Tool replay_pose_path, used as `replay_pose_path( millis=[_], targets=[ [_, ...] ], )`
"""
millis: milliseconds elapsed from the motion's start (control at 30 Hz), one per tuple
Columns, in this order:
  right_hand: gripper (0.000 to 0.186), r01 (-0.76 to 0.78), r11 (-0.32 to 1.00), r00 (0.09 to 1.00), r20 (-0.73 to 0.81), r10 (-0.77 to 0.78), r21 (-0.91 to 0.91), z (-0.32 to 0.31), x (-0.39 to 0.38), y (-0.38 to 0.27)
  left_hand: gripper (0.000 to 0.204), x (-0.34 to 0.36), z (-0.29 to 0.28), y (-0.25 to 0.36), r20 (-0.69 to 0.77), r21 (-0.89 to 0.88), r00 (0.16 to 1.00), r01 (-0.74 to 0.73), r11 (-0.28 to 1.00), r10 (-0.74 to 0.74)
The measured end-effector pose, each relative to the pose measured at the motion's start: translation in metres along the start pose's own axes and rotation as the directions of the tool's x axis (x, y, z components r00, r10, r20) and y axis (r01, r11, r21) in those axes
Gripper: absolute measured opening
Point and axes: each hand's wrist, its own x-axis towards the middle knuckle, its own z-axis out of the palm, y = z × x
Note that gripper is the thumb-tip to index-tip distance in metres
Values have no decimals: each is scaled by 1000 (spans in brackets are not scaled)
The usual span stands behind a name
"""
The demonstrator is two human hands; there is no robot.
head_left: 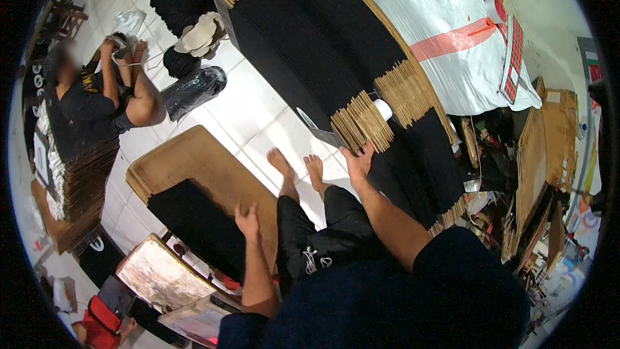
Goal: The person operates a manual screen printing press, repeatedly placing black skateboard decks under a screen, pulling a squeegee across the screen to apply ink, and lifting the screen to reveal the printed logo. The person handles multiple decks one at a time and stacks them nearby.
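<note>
Brown board edges (361, 124) form a bundle on the left side of the long black stack (303, 32), the landmark for all positions below. The stack's long axis runs diagonally: its far end points ahead and to the person's left, its near end toward the person's right side.

Hands: the right hand (359, 160) is at the bundle's near end, arm extended forward, fingers bent over the edges; how firmly they close cannot be determined. The left hand (247, 221) is left of the stack, elbow bent, fingers loosely parted and slightly curled, with nothing visible in them. It is blurred; contact with anything below cannot be confirmed.

Surroundings: a brown board (194, 148), left of the stack, carries a black piece (194, 220). A white sack (420, 13) lies right of the stack; a seated person (87, 110) is well left.

Visibility: the right arm hides part of the stack's near end; the upper picture edge crops its far end.
</note>
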Motion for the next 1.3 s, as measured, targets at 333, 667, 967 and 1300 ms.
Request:
replay_pose_path(
  millis=[333, 667, 967, 1300],
  targets=[
    [108, -231, 970, 967, -92, 238, 76, 11, -20, -30, 64, 5, 154, 123, 696, 23, 673, 330, 944, -252],
    [88, -100, 904, 961, 197, 197, -417, -38, -12, -25, 108, -74, 274, 170, 581, -102, 811, -9, 995, 66],
    [30, 607, 621, 703, 700, -130, -495, -103, 63, -127, 121, -80, 328, 165, 279, -100, 925, -239, 966, 258],
    [62, 798, -593, -9, 986, 165, 107, -58, 218, -173, 114, -73, 328, 163, 339, -6, 886, -334, 943, 316]
  ],
)
